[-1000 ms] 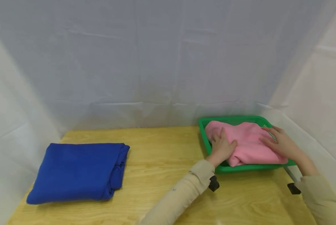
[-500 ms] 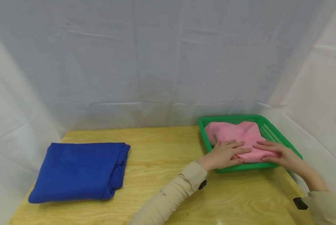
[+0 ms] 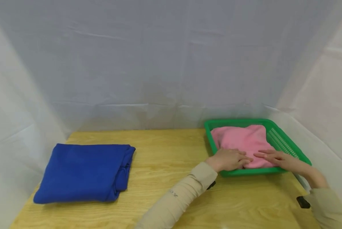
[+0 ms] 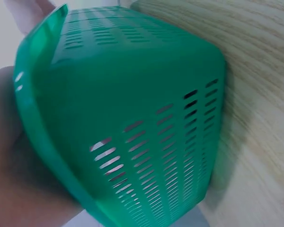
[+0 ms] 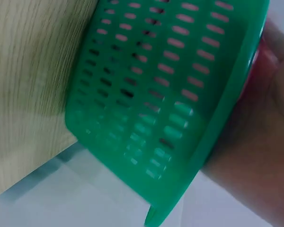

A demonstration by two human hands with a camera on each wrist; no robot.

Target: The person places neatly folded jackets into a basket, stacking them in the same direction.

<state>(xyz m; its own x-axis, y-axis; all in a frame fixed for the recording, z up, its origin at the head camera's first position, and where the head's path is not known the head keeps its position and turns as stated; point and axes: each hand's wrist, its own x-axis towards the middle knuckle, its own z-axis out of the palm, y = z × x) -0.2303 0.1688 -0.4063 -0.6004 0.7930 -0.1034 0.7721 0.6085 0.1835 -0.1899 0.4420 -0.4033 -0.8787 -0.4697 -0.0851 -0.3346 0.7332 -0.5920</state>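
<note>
A pink cloth (image 3: 245, 140) lies bunched in a green plastic basket (image 3: 257, 171) at the table's back right. Across the basket's front rim reaches my left hand (image 3: 230, 159), its extended fingers resting on the cloth's near left part. My right hand (image 3: 284, 160) comes over the front right corner and lays its fingers flat on the same cloth. The fingertips of both hands are a short way apart. In the left wrist view the slotted basket wall (image 4: 123, 99) fills most of the picture. Pink shows through the slots of the basket side (image 5: 151, 90) in the right wrist view.
A folded blue cloth (image 3: 79, 173) lies on the left of the wooden table (image 3: 165, 159). White sheeting hangs behind the table as a back wall (image 3: 165, 63), with more at both sides. The basket stands close to the back and right sheeting.
Both hands have drawn toward the basket's near side and closer together. The pink cloth's right and front edges have been tucked inward, baring the basket's right wall. The blue cloth stays put.
</note>
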